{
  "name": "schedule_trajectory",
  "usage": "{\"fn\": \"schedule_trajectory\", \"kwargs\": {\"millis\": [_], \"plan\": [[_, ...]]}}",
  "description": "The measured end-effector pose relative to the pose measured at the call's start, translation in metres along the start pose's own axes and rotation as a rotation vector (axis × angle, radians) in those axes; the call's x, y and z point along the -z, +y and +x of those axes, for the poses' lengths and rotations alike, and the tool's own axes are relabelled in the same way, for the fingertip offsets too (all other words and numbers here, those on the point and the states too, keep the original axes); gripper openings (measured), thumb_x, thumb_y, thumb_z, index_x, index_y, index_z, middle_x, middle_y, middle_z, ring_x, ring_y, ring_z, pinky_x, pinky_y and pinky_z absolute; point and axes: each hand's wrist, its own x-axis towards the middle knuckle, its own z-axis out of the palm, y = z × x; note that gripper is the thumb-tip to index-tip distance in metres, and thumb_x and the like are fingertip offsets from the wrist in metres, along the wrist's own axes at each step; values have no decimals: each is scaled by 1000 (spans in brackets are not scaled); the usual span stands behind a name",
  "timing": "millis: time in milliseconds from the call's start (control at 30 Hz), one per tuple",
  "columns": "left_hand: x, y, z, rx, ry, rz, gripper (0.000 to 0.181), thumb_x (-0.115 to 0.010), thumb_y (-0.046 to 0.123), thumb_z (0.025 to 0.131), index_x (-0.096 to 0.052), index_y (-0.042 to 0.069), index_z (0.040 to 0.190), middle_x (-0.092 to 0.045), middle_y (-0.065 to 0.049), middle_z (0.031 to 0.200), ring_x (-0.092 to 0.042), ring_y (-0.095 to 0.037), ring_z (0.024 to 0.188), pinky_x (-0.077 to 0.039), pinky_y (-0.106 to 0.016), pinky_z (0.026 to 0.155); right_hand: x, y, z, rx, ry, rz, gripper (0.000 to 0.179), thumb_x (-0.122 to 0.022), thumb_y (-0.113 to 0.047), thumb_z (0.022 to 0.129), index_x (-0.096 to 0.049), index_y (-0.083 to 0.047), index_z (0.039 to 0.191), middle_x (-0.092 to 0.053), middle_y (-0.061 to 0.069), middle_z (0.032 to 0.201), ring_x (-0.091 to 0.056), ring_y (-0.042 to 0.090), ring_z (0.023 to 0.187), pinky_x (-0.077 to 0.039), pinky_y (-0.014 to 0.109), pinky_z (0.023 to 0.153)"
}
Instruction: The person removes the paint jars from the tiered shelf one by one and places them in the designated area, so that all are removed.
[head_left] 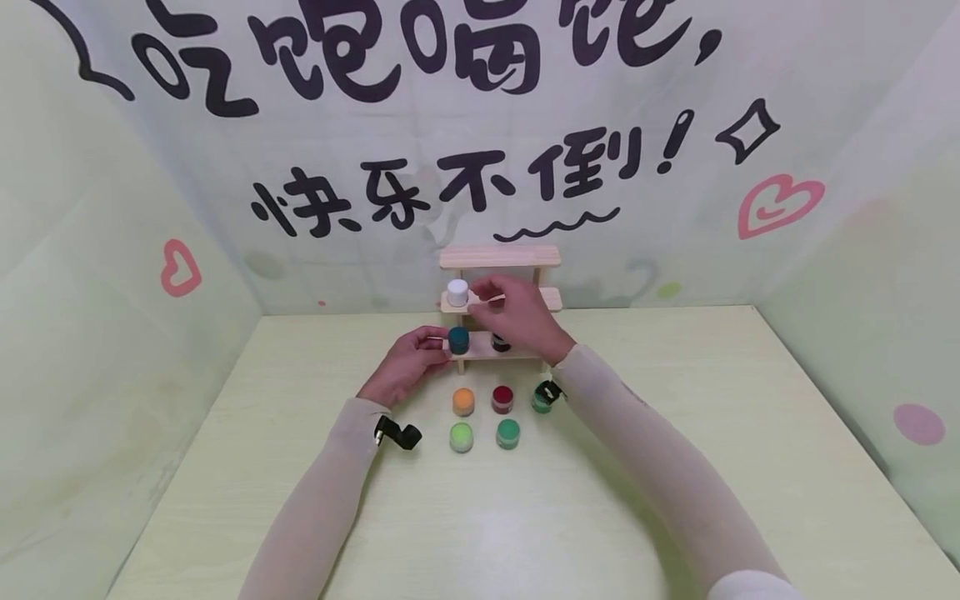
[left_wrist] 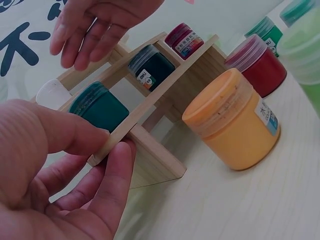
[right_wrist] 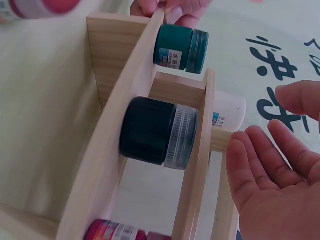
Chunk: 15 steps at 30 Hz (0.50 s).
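Observation:
A small three-tier wooden shelf (head_left: 500,257) stands against the back wall. My left hand (head_left: 405,367) pinches the left end of its lowest tier, thumb on top and fingers beneath, beside a teal paint jar (left_wrist: 99,107). On the middle tier, at the left, sits a white paint jar (head_left: 457,293). Just right of this jar is my right hand (head_left: 519,315), fingers extended and apart from it, holding nothing. Further along the lowest tier are a very dark paint jar (right_wrist: 150,132) and a magenta-red one (left_wrist: 184,41); in the head view the right hand partly covers these.
In front of the shelf, several paint jars stand on the table (head_left: 360,517): orange (head_left: 463,402), dark red (head_left: 502,399), light green (head_left: 461,437) and green (head_left: 507,433). Another green jar (head_left: 540,403) lies partly behind the right wrist's camera. A printed cloth wall (head_left: 360,275) rises behind.

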Motion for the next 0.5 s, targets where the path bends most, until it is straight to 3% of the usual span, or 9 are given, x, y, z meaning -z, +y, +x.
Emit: {"fn": "schedule_trajectory", "kwargs": {"millis": [233,500], "plan": [[1,0,0,-5,-8,-1,41,-62,-6,99,-57,2,139,-63,-12,123,-66,-20,107,-61,-34,104,-7,3,19,-47,7,-12,36,-73,-25,99,-65,-11,131,-69,6,128,-66,21,118,-59,36,107],[3,-1,2,-22,-19,4,41,-61,-7,99,-56,1,139,-62,-12,122,-66,-19,107,-61,-35,105,-19,7,33,-47,-21,-32,38,-72,-24,101,-62,-11,134,-68,5,131,-66,20,118,-59,36,107]]}}
